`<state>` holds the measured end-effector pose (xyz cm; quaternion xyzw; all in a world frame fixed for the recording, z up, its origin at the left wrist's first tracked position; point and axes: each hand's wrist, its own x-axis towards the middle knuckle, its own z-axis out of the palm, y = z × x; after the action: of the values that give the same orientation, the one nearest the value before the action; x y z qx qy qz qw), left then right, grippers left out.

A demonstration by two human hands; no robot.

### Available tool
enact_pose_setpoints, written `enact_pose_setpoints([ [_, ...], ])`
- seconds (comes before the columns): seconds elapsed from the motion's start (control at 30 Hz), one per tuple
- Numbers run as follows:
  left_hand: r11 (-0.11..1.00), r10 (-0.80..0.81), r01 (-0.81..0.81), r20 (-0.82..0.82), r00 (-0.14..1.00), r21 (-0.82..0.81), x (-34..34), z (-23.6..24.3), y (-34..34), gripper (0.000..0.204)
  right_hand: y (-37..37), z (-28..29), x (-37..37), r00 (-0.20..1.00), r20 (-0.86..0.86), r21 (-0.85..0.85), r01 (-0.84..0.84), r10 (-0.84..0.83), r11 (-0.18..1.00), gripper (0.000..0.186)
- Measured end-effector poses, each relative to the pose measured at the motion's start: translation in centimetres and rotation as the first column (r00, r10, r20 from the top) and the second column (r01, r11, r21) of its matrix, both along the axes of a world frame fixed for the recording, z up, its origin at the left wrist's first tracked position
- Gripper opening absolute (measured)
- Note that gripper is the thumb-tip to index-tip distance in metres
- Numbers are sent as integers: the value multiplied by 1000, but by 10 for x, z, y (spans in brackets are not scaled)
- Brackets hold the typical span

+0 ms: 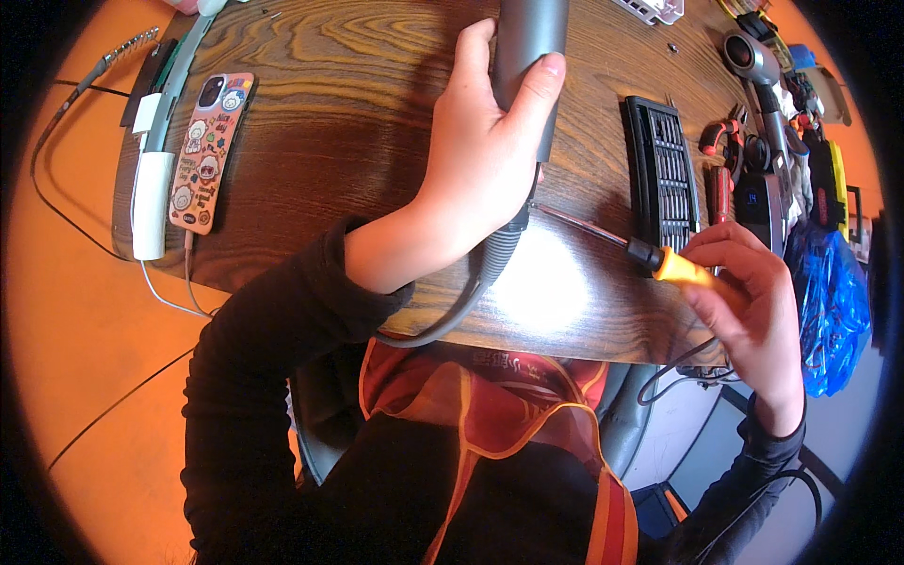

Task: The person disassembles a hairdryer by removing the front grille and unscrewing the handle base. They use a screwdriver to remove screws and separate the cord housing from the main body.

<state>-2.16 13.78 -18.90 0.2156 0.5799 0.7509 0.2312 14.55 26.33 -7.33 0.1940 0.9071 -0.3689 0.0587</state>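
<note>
Your left hand (490, 155) wraps the grey handle (527, 56) at table centre, right hand (744, 292) at 4 o'clock pinches the screwdriver (640, 252); unscrewing step, next needs tip seated squarely.

- grey handle (530, 38) runs off top edge, upper end unseen; left hand (490, 151) covers its middle
- screwdriver (650, 256) rear handle hidden in right hand (744, 292); tip at handle's base too fine to tell
- tool pile (772, 141) at right rim bent, overlapping, items unclear
- clear case (654, 9) cut by top edge
</note>
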Motion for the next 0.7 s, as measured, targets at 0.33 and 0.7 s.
enact_pose_setpoints([
  [0.33, 1000, -1, 1, 53, 999, -5, -6, 2, 0, 43, -4, -19, 13, 865, -111, 697, -283, 489, 658, 31],
  [0.7, 997, 65, -65, -1, 998, 39, -14, 5, -1, 42, -24, -88, -6, 873, -444, 568, 448, -201, 691, 20],
])
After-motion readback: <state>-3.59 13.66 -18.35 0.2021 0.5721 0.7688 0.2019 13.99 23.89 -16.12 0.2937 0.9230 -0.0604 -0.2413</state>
